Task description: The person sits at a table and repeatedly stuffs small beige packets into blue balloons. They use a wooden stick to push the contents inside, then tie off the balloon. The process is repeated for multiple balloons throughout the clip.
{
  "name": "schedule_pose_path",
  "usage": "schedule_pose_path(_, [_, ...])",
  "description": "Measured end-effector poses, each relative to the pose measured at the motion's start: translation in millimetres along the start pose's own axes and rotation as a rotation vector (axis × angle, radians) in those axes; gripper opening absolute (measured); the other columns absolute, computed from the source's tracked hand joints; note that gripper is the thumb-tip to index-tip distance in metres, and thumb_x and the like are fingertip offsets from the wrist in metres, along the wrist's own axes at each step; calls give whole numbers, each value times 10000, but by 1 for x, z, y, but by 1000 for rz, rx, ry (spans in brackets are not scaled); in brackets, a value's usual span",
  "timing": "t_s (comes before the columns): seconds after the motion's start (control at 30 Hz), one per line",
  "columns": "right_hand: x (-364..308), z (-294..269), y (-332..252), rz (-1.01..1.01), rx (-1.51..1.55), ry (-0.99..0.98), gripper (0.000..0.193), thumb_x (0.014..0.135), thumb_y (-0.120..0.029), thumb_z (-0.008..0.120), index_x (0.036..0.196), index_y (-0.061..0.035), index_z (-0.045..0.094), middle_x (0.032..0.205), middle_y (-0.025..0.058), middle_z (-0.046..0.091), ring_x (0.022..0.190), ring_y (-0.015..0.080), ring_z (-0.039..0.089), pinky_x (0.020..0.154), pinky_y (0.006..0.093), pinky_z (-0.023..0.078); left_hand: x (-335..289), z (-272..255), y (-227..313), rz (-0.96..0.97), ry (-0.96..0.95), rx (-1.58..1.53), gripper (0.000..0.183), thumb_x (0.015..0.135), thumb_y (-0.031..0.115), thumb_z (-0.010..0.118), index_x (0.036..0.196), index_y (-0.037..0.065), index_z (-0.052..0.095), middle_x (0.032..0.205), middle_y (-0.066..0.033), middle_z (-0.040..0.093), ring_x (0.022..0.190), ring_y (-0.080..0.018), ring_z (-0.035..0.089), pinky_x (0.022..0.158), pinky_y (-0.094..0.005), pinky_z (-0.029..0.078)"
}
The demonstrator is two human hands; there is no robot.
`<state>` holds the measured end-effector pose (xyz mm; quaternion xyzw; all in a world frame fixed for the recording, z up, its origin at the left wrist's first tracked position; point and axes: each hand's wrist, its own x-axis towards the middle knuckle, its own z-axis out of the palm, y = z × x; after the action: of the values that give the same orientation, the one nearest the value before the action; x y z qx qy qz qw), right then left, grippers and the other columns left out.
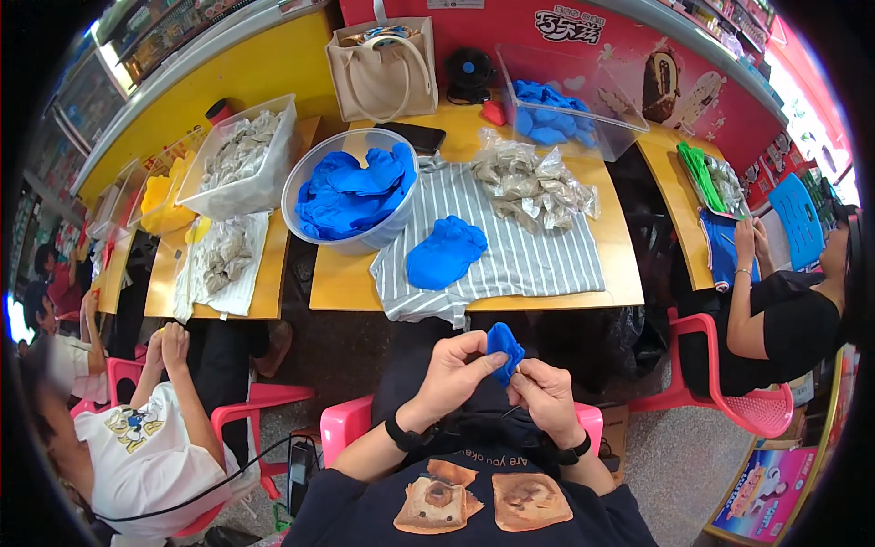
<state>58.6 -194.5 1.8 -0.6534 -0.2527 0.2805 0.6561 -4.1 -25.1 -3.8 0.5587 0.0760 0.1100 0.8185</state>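
A soft, thin blue piece [504, 349], folded and crumpled, is held up over my lap, in front of the table edge. My left hand [456, 372] pinches it between thumb and fingers. At its lower right edge, my right hand [547, 394] is closed in a pinch; what lies between those fingertips is too small to make out. Ahead on the table, a flat pile of similar blue pieces [445, 252] rests on a grey striped cloth [547, 264] shaped like a shirt. Small clear packets [533, 182] are heaped at the cloth's far right.
A round clear tub [290, 205] of blue pieces stands left of the cloth. Behind are a phone [415, 138], a cream bag [383, 77], a small black fan [468, 73] and a clear bin [620, 128]. People sit at neighbouring tables on pink chairs [720, 383].
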Motion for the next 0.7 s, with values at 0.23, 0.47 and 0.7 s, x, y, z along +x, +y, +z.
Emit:
schedule_pose_path(0.23, [-2, 4, 0, -60, -11, 4, 104, 912, 31, 563, 959, 18, 654, 668, 16, 612, 541, 38, 505, 487, 191, 388, 9, 0, 8, 81, 46, -283, 61, 905, 42, 656, 900, -15, 674, 855, -36, 646, 780, -98, 624, 715, -231, 505])
schedule_pose_path(0.47, [-1, 20, 3, -35, 14, 48, 120, 918, 20, 559, 990, 29, 655, 662, 40, 599, 584, 84, 565, 530, 230, 440, 4, 3, 12, 260, 136, 78, 98, 894, 39, 668, 811, -13, 672, 788, -2, 611, 701, -56, 524, 614, -211, 403])
schedule_pose_path(0.7, [2, -23, -7, -196, -496, -57, 107, 882, -3, 603, 979, 23, 640, 681, 137, 603, 572, 217, 608, 554, 292, 469, 0, -15, 16, 115, 194, -132, 53, 897, 18, 657, 879, -23, 686, 800, -6, 617, 756, -53, 568, 657, -191, 429])
